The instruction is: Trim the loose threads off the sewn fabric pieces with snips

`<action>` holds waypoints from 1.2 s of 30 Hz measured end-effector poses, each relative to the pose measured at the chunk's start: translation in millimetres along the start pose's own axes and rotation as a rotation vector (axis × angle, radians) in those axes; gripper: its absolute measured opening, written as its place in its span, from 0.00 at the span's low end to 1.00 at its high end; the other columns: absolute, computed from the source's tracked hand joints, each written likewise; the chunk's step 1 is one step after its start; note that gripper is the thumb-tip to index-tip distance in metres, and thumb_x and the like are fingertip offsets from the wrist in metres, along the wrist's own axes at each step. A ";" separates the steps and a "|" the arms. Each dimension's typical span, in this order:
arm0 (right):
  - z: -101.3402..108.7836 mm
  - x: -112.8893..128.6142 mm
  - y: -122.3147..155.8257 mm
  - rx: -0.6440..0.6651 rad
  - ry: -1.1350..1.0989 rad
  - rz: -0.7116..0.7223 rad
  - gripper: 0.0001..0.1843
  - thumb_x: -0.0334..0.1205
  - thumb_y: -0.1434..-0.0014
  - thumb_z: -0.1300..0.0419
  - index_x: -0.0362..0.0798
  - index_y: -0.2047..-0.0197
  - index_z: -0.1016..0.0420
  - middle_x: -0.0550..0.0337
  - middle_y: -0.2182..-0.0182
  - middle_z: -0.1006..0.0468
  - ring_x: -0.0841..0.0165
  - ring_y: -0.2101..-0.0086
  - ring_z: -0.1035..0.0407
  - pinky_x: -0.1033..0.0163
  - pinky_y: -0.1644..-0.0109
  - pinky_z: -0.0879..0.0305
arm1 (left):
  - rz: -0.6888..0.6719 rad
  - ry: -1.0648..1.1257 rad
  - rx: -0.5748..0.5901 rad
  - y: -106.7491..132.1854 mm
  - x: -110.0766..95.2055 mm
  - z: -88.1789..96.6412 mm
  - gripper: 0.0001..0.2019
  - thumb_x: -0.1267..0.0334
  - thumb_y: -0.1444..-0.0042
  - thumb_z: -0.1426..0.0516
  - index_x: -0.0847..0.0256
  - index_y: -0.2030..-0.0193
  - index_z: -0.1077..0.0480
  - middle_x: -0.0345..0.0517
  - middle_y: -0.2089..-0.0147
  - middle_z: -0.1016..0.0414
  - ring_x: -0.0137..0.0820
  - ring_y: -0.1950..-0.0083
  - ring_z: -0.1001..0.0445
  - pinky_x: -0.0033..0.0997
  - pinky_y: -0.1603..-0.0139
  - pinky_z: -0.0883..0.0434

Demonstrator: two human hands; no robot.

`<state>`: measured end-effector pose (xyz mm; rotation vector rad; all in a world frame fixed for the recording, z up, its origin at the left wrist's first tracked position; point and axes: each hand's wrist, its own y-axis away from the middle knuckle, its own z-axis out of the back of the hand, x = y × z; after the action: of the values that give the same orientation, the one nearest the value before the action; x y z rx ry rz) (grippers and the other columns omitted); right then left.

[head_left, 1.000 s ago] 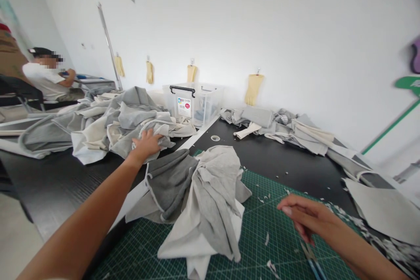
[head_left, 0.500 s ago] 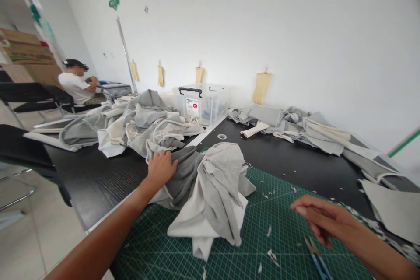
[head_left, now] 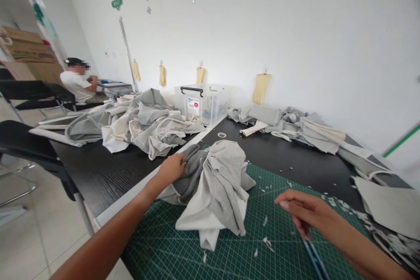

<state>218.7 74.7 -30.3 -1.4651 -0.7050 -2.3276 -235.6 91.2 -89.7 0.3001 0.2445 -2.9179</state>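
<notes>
Of 2 hands, the left hand (head_left: pixel 170 168) lies nearer: fingers pressed together, curled onto the left flank of the grey cloth heap (head_left: pixel 215 188); pinch cannot be told. Heap sits on the green cutting mat (head_left: pixel 164 245), long axis running far-to-near. Right hand (head_left: pixel 306 212) hovers, fingers together, just above the blue-handled scissors (head_left: pixel 315 260); hold unclear.

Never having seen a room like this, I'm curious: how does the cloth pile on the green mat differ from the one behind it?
The near pile is a tall, bunched mound on the green cutting mat; the far pile spreads low and wide on the black table. The left hand touches the near pile, not the far pile. Both are crumpled grey and off-white cloth.
</notes>
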 end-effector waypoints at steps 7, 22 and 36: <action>-39.5 16.9 -16.8 0.046 0.028 0.039 0.23 0.61 0.38 0.40 0.49 0.55 0.23 0.66 0.79 0.32 0.72 0.78 0.34 0.69 0.75 0.41 | 0.251 0.221 -0.389 -1.5 -2.7 42.2 0.15 0.57 0.30 0.54 0.62 0.45 0.35 0.56 0.53 0.21 0.47 0.51 0.21 0.42 0.51 0.29; -33.6 41.4 18.0 -0.110 0.007 0.157 0.25 0.62 0.36 0.41 0.50 0.48 0.26 0.67 0.78 0.36 0.71 0.76 0.37 0.66 0.73 0.39 | -0.468 0.828 -0.831 63.2 -155.3 237.2 0.07 0.55 0.29 0.48 0.52 0.56 0.32 0.39 0.64 0.29 0.29 0.62 0.23 0.32 0.64 0.26; -39.7 45.3 145.2 -0.232 -0.015 0.395 0.16 0.51 0.35 0.38 0.52 0.48 0.28 0.58 0.54 0.27 0.63 0.52 0.32 0.55 0.44 0.34 | -0.886 0.798 0.288 160.0 -220.2 199.9 0.13 0.51 0.32 0.48 0.54 0.54 0.27 0.42 0.55 0.24 0.36 0.50 0.26 0.35 0.48 0.27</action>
<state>240.9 -68.0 31.7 -1.5519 -0.1283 -2.1409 -27.1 -60.8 128.2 1.8181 0.0565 -3.4591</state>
